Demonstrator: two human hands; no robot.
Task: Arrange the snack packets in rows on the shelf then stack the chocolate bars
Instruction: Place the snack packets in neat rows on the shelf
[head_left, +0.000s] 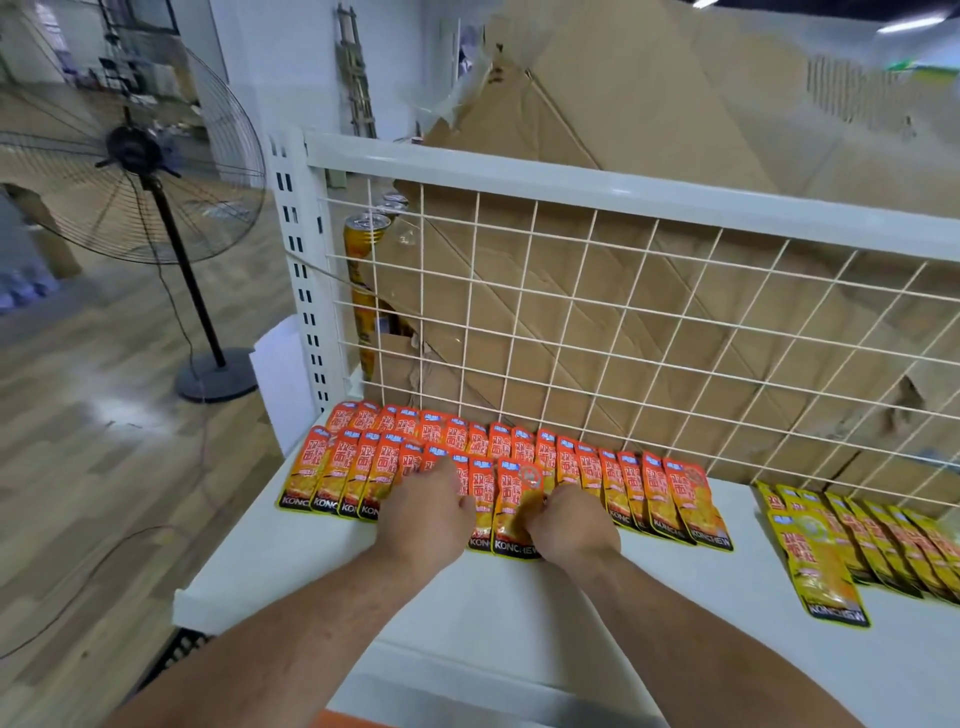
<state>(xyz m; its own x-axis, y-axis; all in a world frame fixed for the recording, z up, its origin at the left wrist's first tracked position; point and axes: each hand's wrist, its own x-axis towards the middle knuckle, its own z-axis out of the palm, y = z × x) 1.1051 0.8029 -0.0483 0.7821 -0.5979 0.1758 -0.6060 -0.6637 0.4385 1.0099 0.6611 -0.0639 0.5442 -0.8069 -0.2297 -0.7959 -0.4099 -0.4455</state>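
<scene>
Several orange-red snack packets (670, 493) lie overlapped in two rows on the white shelf (322, 566), against its wire back. My left hand (423, 512) rests with curled fingers on the packets in the middle of the front row. My right hand (571, 522) sits just right of it, fingers curled round the edge of one orange packet (511, 512) that sticks out toward me. A second row of yellow snack packets (852, 540) lies overlapped at the right. No chocolate bars are in view.
A white wire grid (597, 322) backs the shelf, with flattened cardboard (649, 130) and tall yellow cans (363, 244) behind it. A standing fan (135, 150) is on the wooden floor at the left. A white upright post (298, 270) marks the shelf's left end.
</scene>
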